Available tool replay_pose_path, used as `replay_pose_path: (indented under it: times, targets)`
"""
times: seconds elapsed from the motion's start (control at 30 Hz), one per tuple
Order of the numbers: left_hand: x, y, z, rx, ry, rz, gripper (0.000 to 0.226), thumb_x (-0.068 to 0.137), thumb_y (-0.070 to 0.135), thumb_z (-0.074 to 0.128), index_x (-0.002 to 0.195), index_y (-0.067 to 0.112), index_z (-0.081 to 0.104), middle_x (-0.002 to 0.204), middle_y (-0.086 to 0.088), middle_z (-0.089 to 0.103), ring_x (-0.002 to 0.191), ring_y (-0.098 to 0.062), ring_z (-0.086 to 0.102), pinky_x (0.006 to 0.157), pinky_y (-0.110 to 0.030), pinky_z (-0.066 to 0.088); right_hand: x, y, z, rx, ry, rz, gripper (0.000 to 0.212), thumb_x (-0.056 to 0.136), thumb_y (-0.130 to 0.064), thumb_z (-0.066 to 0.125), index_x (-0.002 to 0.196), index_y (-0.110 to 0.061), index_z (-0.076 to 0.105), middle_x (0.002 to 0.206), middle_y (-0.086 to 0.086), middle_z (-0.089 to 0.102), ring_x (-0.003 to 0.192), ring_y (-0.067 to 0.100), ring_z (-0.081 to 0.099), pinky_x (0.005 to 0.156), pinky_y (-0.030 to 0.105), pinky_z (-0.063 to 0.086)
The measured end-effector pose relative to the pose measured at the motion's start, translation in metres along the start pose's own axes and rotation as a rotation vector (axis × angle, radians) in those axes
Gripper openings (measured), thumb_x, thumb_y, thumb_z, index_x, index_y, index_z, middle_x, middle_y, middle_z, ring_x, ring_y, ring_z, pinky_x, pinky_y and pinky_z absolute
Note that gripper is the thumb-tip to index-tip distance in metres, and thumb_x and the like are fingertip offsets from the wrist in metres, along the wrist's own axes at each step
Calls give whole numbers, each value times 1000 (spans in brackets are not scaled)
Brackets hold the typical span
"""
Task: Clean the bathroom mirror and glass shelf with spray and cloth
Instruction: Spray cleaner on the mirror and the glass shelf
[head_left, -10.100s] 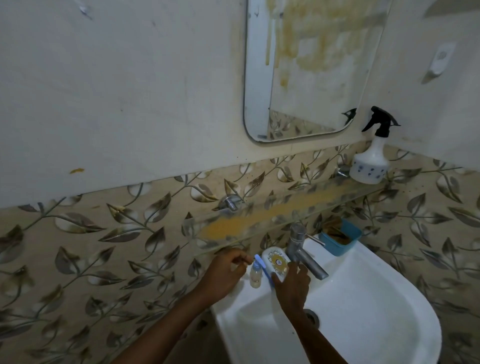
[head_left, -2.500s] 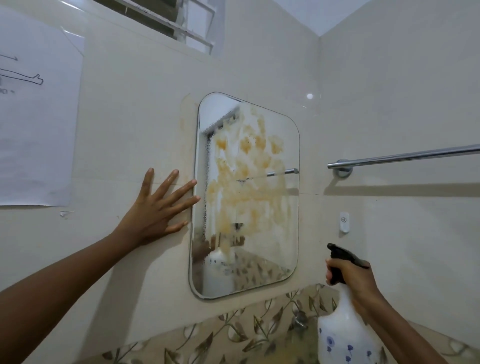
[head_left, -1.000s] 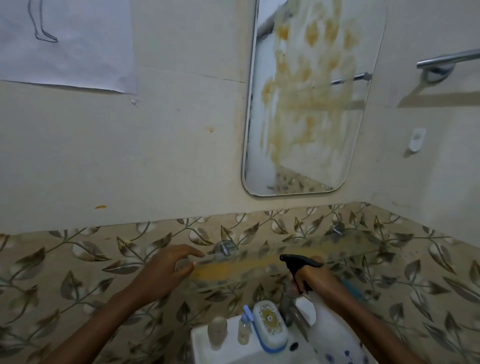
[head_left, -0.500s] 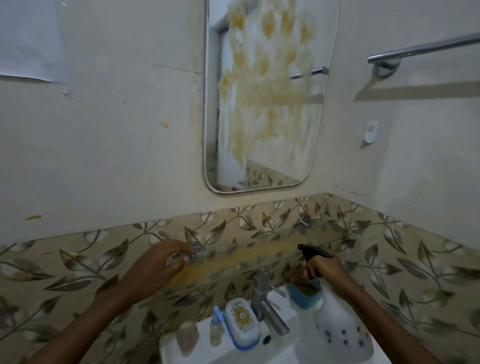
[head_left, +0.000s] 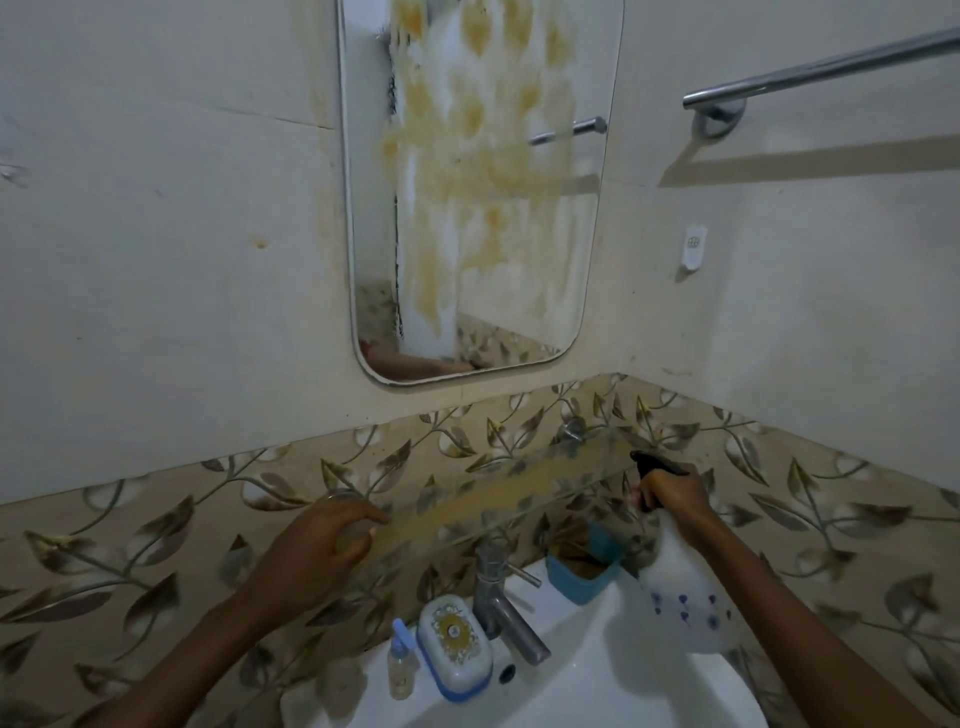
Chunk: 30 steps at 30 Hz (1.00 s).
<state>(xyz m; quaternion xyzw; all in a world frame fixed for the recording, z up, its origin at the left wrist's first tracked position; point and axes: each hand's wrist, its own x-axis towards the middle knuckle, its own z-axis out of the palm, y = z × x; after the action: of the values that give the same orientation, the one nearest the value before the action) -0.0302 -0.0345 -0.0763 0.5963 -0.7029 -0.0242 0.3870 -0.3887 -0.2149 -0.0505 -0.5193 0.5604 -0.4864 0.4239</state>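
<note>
The rounded mirror (head_left: 483, 208) hangs on the far wall, smeared yellow-brown; below it the clear glass shelf (head_left: 498, 499) runs left to right, stained yellow along its length; the white, black-triggered spray bottle (head_left: 685, 597) is held upright by the right hand (head_left: 672, 493) at the shelf's right end.

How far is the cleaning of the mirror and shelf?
Done: nothing visibly; orange smears cover the mirror and streak the shelf. In hand: the right hand grips the bottle, nozzle toward the shelf; the left hand holds its left end. Left: wiping both; no cloth shows.
</note>
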Motion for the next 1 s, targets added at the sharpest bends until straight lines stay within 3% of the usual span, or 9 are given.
replay_pose_path:
  times: [0.07,0.1,0.17,0.3,0.5,0.6,0.7,0.87,1.0]
  targets:
    - [1,0,9,77,42,33,33,81,45,41,95,32,68,96,10,67,92,-11,61,80,-35,49,8,0,-3,-10,78,13,37,65,16,39,90,11,66,63,23,51,59,31,51,54,34,41]
    - [0,2,13,136,78,58,34,82,41,41,96,27,69,94,9,67,90,-13,61,80,-35,48,9,-2,-4,-11,110,26,29,66,14,40,77,5,66,64,23,53,60,31,52,56,36,42]
    - [-2,5,20,272,149,115,33,81,33,43,95,21,70,89,6,68,87,-15,60,81,-29,41,14,-4,-5,-44,149,37,32,74,8,42,88,-7,67,69,23,58,56,29,52,52,33,42]
    - [-6,4,26,490,194,176,32,80,26,41,96,19,68,87,2,68,85,-21,63,83,-31,34,21,0,-4,-99,159,81,34,75,4,46,104,4,64,68,20,61,51,26,53,47,31,42]
    - [-7,5,26,557,174,140,32,81,27,40,95,19,68,89,2,68,89,-20,63,87,-32,34,-4,6,20,-119,-82,85,48,69,10,45,111,-2,64,67,17,57,57,24,53,50,30,40]
    - [-9,6,23,539,173,132,28,82,27,42,91,21,67,87,3,67,88,-19,63,88,-31,33,-25,5,38,-164,-138,9,51,76,8,42,116,-16,62,64,16,56,54,22,50,51,29,39]
    - [-9,9,22,521,190,110,27,82,27,43,91,21,67,88,4,68,89,-19,63,89,-31,33,-42,-1,58,-161,-201,5,47,80,7,39,109,-21,64,61,15,54,49,21,47,46,29,35]
    - [-18,11,11,486,294,70,28,80,24,43,92,19,68,90,4,69,89,-18,62,94,-35,32,-67,1,97,-241,-388,-10,41,79,9,46,73,-26,66,52,11,56,39,15,50,48,28,37]
    - [-38,6,-11,520,377,-24,29,80,22,43,91,17,69,89,2,70,88,-21,64,93,-37,31,-96,-2,122,-342,-457,-119,43,75,5,48,88,-31,66,60,7,59,52,20,51,47,25,39]
